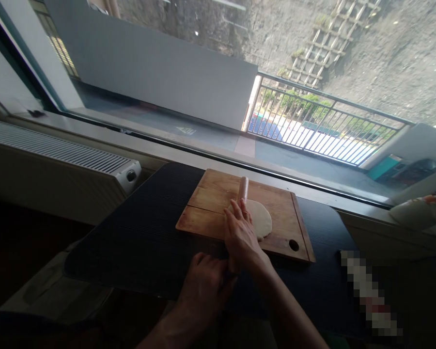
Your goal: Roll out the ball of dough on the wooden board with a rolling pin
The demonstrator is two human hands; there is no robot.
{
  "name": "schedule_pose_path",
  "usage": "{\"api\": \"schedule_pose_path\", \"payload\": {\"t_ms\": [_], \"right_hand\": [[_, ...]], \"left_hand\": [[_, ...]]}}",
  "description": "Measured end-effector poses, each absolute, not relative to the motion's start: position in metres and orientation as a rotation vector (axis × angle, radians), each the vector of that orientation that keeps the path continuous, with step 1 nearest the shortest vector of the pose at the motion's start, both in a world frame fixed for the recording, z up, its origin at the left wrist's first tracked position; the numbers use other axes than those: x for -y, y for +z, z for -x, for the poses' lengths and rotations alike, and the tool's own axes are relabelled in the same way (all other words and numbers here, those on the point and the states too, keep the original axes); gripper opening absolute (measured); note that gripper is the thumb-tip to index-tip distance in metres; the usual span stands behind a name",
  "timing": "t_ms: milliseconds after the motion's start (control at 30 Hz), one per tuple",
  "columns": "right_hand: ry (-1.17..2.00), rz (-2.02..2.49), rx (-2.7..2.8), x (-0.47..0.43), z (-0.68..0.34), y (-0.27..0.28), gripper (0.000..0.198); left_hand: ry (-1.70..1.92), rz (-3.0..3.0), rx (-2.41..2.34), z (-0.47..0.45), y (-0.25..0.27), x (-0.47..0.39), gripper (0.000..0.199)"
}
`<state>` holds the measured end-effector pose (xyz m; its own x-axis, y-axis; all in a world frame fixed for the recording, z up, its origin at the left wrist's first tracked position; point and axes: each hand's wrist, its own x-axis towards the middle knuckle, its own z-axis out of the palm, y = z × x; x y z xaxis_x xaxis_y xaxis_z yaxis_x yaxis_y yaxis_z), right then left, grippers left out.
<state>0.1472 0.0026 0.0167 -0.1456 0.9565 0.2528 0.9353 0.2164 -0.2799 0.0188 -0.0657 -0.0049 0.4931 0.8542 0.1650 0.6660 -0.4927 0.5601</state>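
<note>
A light wooden rolling pin (243, 186) lies lengthwise over a flat round of pale dough (261, 220) on a wooden cutting board (203, 218). My right hand (240, 235) is laid over the pin's middle, its fingers draped across it and pressing down; the thumb is hidden. At the near end, past the board's front edge, my left hand (208, 276) is closed around the pin, in deep shade. Most of the dough shows to the right of the pin. The stretch of pin beneath my right hand is covered.
The board rests on a dark table (138, 228) with rounded corners, against a window sill (203, 157). A white radiator (123, 177) stands left of it. A pixelated strip-shaped item (370, 295) is at the table's right. Beyond the glass runs a railing (327, 121).
</note>
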Motion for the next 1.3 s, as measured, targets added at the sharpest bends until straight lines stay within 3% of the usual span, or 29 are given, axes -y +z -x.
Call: {"api": "schedule_pose_path", "payload": {"t_ms": [167, 433, 667, 933, 1300], "right_hand": [[0.034, 1.722, 2.246, -0.017, -0.122, 0.020, 0.044], [0.174, 1.870, 2.092, 0.018, -0.205, 0.024, 0.043], [0.123, 1.790, 2.089, 0.018, -0.172, 0.014, 0.052], [-0.012, 1.585, 2.072, 0.084, -0.173, -0.009, 0.054], [-0.120, 1.590, 1.933, 0.116, -0.205, -0.024, 0.054]], "left_hand": [[0.622, -2.339, -1.302, -0.008, -0.008, 0.065, 0.012], [0.606, -2.392, -1.230, -0.018, -0.003, 0.069, 0.025], [1.016, -2.471, -1.460, -0.030, 0.049, -0.044, 0.029], [0.622, -2.861, -0.923, -0.118, 0.052, -0.096, 0.028], [0.445, -2.902, -0.904, -0.184, 0.043, -0.092, 0.031]]}}
